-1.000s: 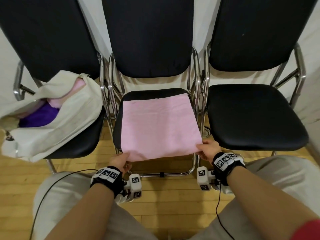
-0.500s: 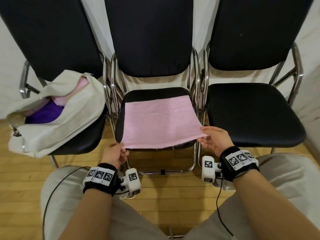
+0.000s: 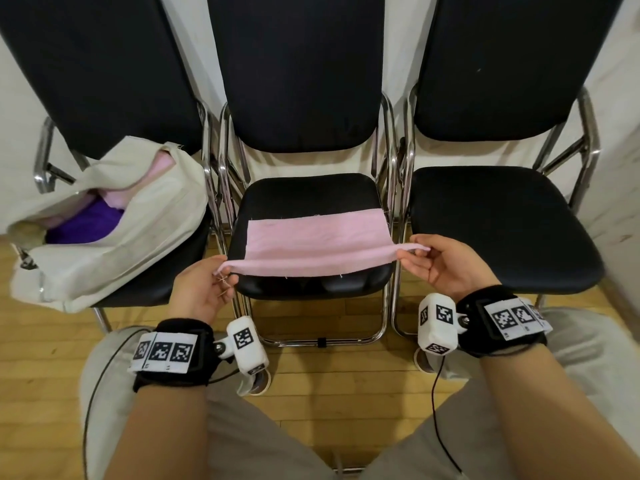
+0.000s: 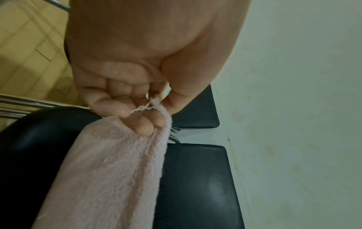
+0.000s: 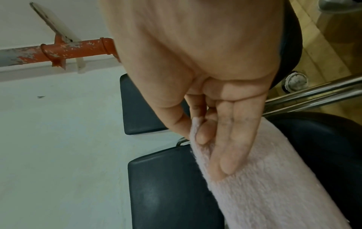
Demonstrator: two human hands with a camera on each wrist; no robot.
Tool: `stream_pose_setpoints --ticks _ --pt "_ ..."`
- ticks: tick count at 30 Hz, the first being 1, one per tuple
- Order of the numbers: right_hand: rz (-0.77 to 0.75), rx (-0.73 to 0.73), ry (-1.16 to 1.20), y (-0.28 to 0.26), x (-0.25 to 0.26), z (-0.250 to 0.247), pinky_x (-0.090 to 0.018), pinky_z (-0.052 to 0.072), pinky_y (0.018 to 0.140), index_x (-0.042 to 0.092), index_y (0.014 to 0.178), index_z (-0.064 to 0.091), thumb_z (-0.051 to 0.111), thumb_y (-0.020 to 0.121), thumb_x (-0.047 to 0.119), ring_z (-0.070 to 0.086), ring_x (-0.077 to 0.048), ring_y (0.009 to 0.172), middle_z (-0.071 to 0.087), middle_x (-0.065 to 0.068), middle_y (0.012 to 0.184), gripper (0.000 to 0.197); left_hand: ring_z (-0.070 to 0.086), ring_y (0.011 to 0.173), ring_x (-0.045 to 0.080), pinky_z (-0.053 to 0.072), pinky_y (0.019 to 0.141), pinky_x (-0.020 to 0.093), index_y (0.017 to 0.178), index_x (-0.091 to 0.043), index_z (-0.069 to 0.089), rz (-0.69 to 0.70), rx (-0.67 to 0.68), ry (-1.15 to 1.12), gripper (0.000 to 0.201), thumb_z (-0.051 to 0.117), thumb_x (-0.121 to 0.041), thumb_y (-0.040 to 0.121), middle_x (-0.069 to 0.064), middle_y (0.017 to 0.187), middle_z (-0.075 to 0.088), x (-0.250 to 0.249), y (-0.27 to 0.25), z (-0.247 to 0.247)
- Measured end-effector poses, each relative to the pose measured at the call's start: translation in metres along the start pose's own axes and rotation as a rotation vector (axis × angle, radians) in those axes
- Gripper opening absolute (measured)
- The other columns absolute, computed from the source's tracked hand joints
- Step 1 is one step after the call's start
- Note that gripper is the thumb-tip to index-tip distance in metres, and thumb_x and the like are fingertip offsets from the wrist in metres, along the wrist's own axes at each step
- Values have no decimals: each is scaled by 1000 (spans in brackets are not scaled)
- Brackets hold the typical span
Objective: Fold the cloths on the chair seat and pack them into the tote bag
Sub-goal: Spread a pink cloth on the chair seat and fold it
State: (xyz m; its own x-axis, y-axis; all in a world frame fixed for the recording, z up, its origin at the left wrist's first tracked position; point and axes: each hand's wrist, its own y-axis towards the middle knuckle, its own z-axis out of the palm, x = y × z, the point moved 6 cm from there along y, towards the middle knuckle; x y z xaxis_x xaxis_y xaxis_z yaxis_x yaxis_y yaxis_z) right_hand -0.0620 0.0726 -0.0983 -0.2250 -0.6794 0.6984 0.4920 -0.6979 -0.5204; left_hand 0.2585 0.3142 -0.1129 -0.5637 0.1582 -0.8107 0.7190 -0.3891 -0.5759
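Note:
A pink cloth (image 3: 317, 242) lies over the front of the middle chair seat (image 3: 304, 192), its near edge lifted off the seat. My left hand (image 3: 225, 271) pinches the near left corner (image 4: 156, 106), where loose threads hang. My right hand (image 3: 414, 251) pinches the near right corner (image 5: 195, 124) between thumb and fingers. The cloth (image 4: 109, 178) stretches taut between both hands. A beige tote bag (image 3: 114, 233) lies open on the left chair, holding a purple cloth (image 3: 86, 221) and a pink cloth (image 3: 162, 161).
Three black chairs with chrome frames stand side by side against a pale wall. The right chair seat (image 3: 498, 226) holds nothing. The floor (image 3: 346, 393) is yellow wood. My knees in beige trousers sit at the bottom of the head view.
Both hands have lifted the cloth's near edge and carried it up and forward over the seat. The flat part on the seat has shrunk to a narrow band.

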Motion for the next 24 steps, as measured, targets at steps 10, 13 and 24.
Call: stream_pose_setpoints --ticks 10,13,24 --pt "90 -74 125 39 -13 0 -40 62 76 0 105 60 57 95 4 72 -35 99 66 -22 104 12 60 50 9 44 42 18 100 -13 64 -50 -21 -40 8 61 -19 96 -3 63 67 9 27 15" --pt "91 -102 147 60 -14 3 -41 61 81 0 106 60 57 96 2 72 -34 100 70 -20 95 11 62 61 12 45 42 19 104 -12 63 -69 -10 -85 10 59 -18 98 3 85 72 11 44 24" --pt "74 -127 137 140 -12 21 -37 60 83 0 138 52 51 97 -1 71 -27 101 73 -12 107 41 68 100 21 47 67 25 122 -14 54 -85 87 -233 27 42 -3 100 5 111 70 -7 109 67"
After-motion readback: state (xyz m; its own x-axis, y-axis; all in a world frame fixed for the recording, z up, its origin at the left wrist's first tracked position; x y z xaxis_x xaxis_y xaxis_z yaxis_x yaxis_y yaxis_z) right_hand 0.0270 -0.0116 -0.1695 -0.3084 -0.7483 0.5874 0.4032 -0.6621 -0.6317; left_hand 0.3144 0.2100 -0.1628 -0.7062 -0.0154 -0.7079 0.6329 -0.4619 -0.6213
